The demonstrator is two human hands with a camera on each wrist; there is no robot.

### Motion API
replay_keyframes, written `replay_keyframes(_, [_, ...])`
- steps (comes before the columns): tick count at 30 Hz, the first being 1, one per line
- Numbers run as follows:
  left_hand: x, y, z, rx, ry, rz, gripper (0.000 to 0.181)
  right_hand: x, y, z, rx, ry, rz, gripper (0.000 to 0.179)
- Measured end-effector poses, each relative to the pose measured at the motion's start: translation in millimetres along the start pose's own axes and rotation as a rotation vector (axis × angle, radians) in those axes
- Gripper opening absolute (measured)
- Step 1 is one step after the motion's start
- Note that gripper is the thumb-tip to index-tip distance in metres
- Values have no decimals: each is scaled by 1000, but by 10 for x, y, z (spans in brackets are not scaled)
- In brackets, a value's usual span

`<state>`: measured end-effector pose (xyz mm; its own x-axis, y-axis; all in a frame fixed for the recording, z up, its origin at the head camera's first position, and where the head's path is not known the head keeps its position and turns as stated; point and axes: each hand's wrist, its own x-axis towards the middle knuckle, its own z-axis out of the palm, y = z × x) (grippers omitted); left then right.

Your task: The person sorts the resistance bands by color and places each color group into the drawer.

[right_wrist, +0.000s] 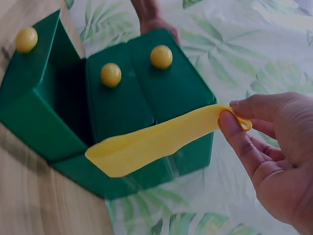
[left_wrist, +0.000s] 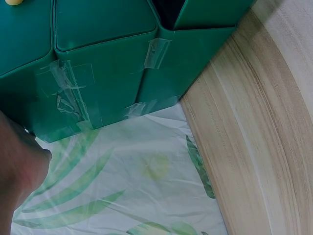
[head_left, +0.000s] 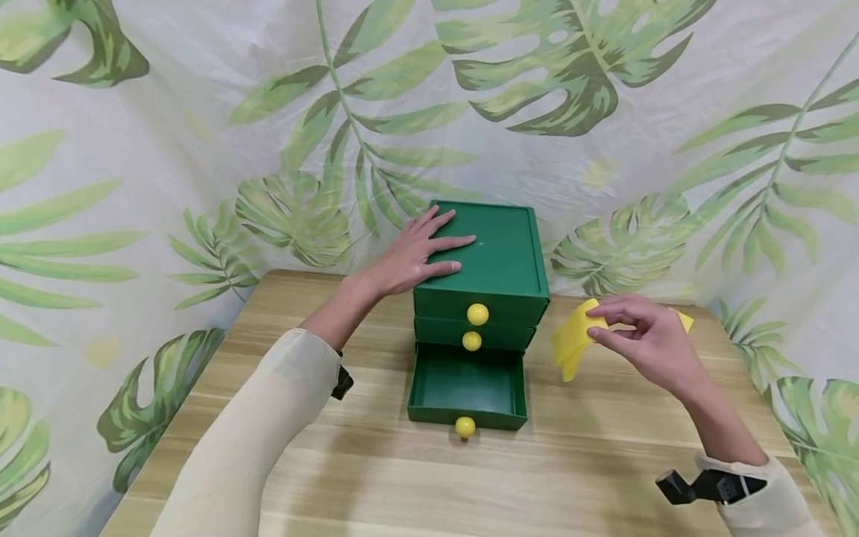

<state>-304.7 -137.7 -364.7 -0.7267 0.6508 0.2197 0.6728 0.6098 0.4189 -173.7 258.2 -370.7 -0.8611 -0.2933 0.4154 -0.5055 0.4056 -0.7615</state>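
A green drawer cabinet [head_left: 483, 250] with round yellow knobs stands on the table, its bottom drawer [head_left: 470, 384] pulled out and bare inside. My left hand [head_left: 423, 250] rests on the left part of the cabinet's top, fingers spread. To the right of the cabinet, my right hand [head_left: 647, 339] pinches a soft yellow cloth strip [head_left: 573, 339] between thumb and fingers. The strip [right_wrist: 156, 142] looks folded over in the right wrist view, its loose end hanging away from the hand. In the left wrist view, clear tape [left_wrist: 73, 93] crosses the cabinet's side.
Another bit of yellow [head_left: 683, 319] shows behind my right hand; whether it is a separate piece, I cannot tell. The wooden table [head_left: 403, 477] runs back to a leaf-print cloth [head_left: 201, 149] hung behind it.
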Motion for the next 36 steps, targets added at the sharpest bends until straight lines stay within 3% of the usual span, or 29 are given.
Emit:
replay_keyframes(14, [-9,-15,0,-5,6,5,55,-66,-324,349,168,-85,-77,32])
replay_keyframes(29, [5,-6,21,-24,26,1,53,0,-289,930,259,-177,-57,23])
replay_keyframes(36, [-8,-19,27,-35,37,11,53,48,-273,1273,350,-220,-20,21])
